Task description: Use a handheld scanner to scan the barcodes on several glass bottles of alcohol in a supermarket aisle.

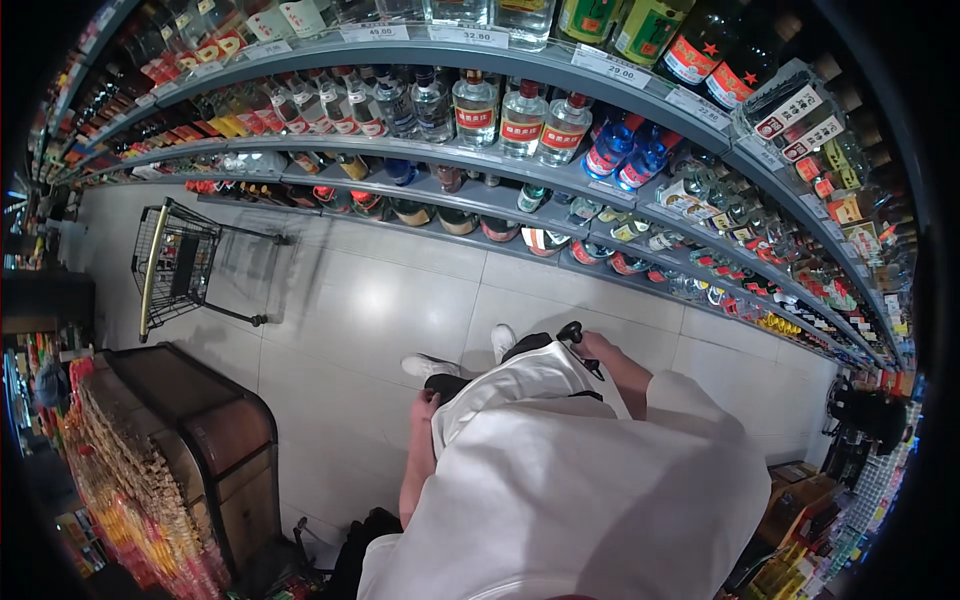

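At the lower middle of the head view, my left hand (425, 403) hangs beside the dark trouser leg, its fingers loosely bent. Nothing can be made out in it, though its palm is hidden. On the other side of the white shirt (570, 465), my right hand (594, 346) is closed around a black object (571, 331) with a rounded end; its exact kind is unclear. White shoes (430, 365) stand on the tiled floor below. Ahead, clear glass bottles (523, 120) with red labels and blue bottles (609, 150) line a grey shelf (420, 154), out of reach of both hands.
A black wire shopping cart (180, 259) stands at the left, near the shelving. Closer on the left is a brown display stand (240, 465) beside packaged goods (135, 487). More goods and boxes (802, 502) stand at the lower right. Bottle shelves curve across the top and right.
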{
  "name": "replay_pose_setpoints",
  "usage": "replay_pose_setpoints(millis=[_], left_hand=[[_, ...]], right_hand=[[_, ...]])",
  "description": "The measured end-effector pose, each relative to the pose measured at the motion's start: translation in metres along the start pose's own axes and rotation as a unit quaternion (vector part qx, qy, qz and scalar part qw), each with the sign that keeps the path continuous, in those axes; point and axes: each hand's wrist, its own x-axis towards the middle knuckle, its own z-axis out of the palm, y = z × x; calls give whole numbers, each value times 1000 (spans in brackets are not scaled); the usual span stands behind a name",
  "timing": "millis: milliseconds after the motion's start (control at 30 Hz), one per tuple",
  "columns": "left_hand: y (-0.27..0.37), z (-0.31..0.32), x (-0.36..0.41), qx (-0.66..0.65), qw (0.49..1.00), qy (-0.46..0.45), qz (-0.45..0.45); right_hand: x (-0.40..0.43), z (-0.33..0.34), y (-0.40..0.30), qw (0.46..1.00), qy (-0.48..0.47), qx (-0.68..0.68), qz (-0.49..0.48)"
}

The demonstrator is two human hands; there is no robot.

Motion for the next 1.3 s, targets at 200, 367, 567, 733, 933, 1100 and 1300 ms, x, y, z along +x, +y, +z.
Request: replay_pose_setpoints(millis=[200,367,567,733,933,1100,1300], left_hand=[[-20,-46,64,-67,997,2,26],[-26,-135,120,31,998,-44,31],[-70,-246,147,-43,998,-20,36],[-144,-339,167,22,1000,5,-7],[-227,-422,162,35,993,86,-67],[-254,-433,149,8,990,100,-102],[-252,-384,135,-128,977,55,-164]], right_hand=[[-12,-3,-57,997,-35,28,59],[-51,2,-137,988,-73,68,116],[-80,17,-270,983,-78,90,139],[-110,23,-344,982,-79,72,155],[-99,31,-366,985,13,160,-61],[-28,24,-411,994,-89,-41,-36],[38,15,-500,976,-122,-174,-40]])
